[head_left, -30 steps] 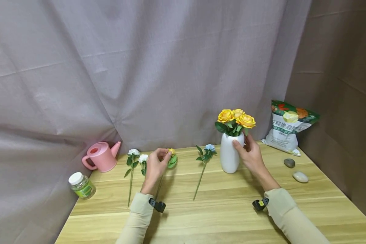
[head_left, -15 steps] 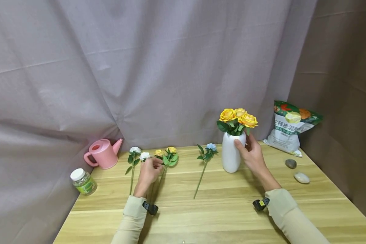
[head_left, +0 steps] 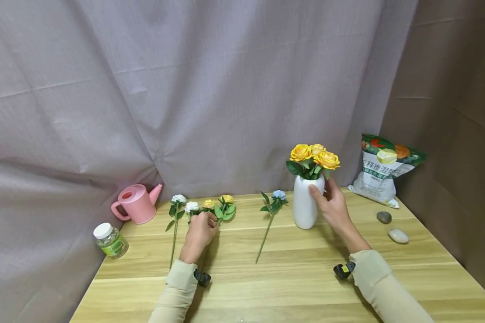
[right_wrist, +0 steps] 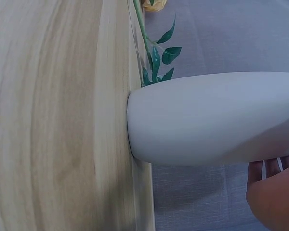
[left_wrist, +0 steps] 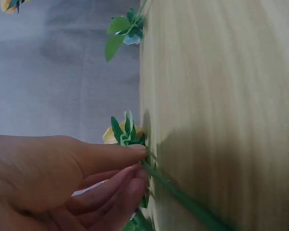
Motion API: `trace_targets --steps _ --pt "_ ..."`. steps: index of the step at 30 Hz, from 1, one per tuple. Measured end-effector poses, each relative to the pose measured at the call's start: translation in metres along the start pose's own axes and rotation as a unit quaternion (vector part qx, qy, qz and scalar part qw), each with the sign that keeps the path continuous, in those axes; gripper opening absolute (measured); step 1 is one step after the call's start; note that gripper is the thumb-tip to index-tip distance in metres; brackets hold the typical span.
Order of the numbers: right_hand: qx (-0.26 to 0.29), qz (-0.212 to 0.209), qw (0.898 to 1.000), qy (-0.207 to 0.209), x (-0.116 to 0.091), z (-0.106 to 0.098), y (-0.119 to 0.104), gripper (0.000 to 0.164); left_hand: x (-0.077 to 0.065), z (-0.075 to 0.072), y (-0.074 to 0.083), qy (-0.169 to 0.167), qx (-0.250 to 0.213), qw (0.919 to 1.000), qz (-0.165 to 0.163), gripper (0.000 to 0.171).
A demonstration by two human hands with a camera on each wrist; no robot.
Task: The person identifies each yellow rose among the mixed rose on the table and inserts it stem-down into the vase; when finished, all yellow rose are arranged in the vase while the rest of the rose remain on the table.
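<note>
In the head view my left hand (head_left: 201, 231) is low over the flowers lying at the table's left. Its thumb and fingertips pinch the green stem (left_wrist: 183, 197) of a yellow rose (head_left: 209, 204), just below the bloom. A second yellow rose (head_left: 226, 199) lies right beside it. My right hand (head_left: 333, 210) holds the upper right side of a white vase (head_left: 305, 206), thumb in front and fingers behind. The vase stands upright and bears several yellow roses (head_left: 301, 153). In the right wrist view, the vase's base rests on the table.
Two white flowers (head_left: 179, 198) lie left of my left hand, and a blue flower (head_left: 279, 195) lies between the hands. A pink watering can (head_left: 137, 207) and a lidded jar (head_left: 113, 242) stand far left. A fertilizer bag (head_left: 376, 172) and two stones (head_left: 398, 236) are at right.
My left hand has moved left and lower, from the right-hand yellow rose to the one beside it, and its fingers have closed on that stem. My right hand stays on the vase.
</note>
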State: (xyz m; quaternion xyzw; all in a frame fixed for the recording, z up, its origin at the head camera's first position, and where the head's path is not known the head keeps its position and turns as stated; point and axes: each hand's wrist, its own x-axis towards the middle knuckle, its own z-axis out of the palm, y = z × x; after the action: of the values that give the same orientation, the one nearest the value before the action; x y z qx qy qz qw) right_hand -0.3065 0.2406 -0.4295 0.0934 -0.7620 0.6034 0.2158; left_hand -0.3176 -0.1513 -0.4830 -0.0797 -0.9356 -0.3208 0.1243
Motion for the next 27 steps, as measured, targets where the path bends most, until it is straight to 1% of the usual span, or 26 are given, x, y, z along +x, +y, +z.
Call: trace_targets --steps 3,6,11,14,16,20,22,25,27 --pt "-0.002 -0.003 1.000 -0.001 0.000 0.000 0.000 0.067 -0.001 0.001 0.002 0.007 0.023 0.9997 0.003 0.021" --pt "0.001 -0.002 1.000 -0.001 0.001 0.001 0.000 0.067 -0.001 0.003 0.003 0.012 0.029 0.9995 0.004 0.020" --pt "-0.001 -0.002 1.000 -0.003 0.001 0.000 0.000 0.067 -0.002 0.003 0.004 0.001 0.012 0.9999 0.003 0.020" --pt "-0.004 -0.001 1.000 -0.003 0.001 0.000 0.000 0.067 -0.001 0.003 0.005 -0.015 -0.015 0.9998 -0.004 0.018" --pt "-0.003 -0.001 1.000 -0.002 0.001 0.000 0.001 0.067 -0.001 0.002 0.006 -0.028 -0.043 0.9986 -0.010 0.018" --pt "-0.005 -0.003 1.000 0.000 0.001 0.000 0.000 0.066 -0.001 -0.001 0.011 -0.050 -0.107 0.9928 -0.020 0.020" --pt "-0.007 -0.003 1.000 0.000 0.000 0.000 -0.001 0.065 0.000 -0.002 0.013 -0.053 -0.129 0.9899 -0.023 0.021" --pt "-0.013 -0.001 1.000 -0.001 -0.001 0.000 -0.003 0.065 0.001 -0.001 0.016 -0.043 -0.142 0.9884 -0.034 0.020" --pt "-0.012 0.000 1.000 -0.001 0.000 0.000 -0.003 0.065 0.001 0.000 0.020 -0.034 -0.147 0.9880 -0.034 0.020"
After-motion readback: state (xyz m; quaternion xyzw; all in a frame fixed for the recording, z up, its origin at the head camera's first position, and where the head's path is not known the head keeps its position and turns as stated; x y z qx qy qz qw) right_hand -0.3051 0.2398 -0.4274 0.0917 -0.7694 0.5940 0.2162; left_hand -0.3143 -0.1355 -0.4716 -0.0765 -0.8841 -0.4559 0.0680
